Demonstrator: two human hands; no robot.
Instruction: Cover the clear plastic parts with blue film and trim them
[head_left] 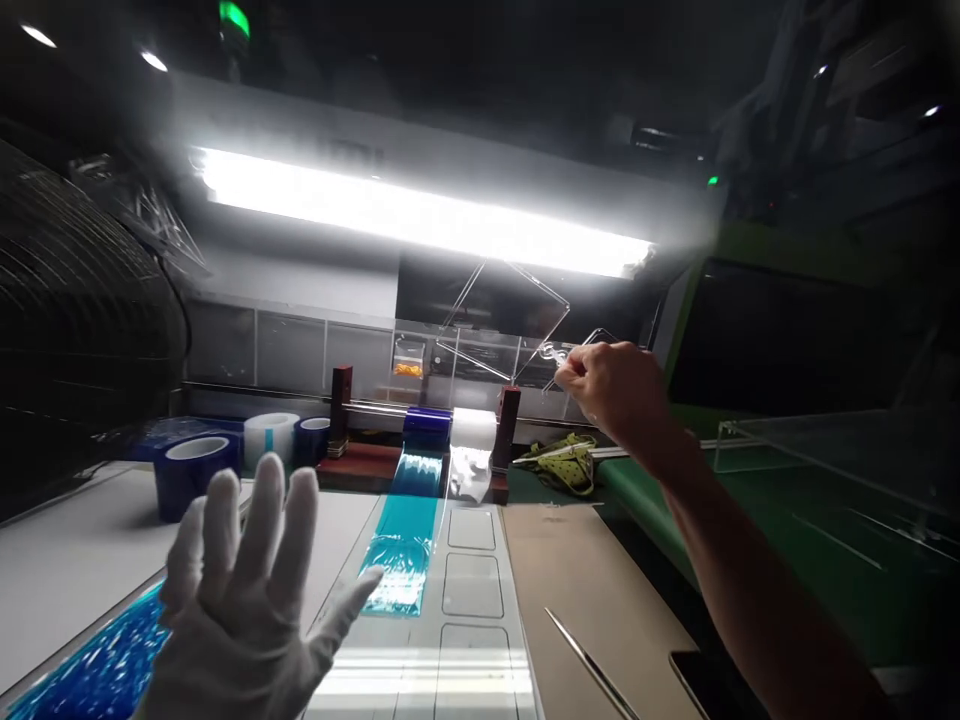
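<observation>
My left hand (247,590), in a white glove, is raised palm forward with its fingers spread. Its thumb overlaps the edge of a strip of teal film (409,515) in this view; whether they touch I cannot tell. My bare right hand (619,395) is closed in a pinch, held up on the right. A small clear piece with rounded ends (553,353) sticks out from its fingertips. Just left of it, a clear square plate or frame (469,358) shows tilted; I cannot tell whether it joins the held piece.
A stand holds a blue film roll (427,428) and a white roll (474,430). Tape rolls (199,465) stand at left. Metal tweezers (589,665) lie on brown board (559,560). A bright tube lamp (420,215) hangs ahead. A dark fan-like shape (82,330) fills the left.
</observation>
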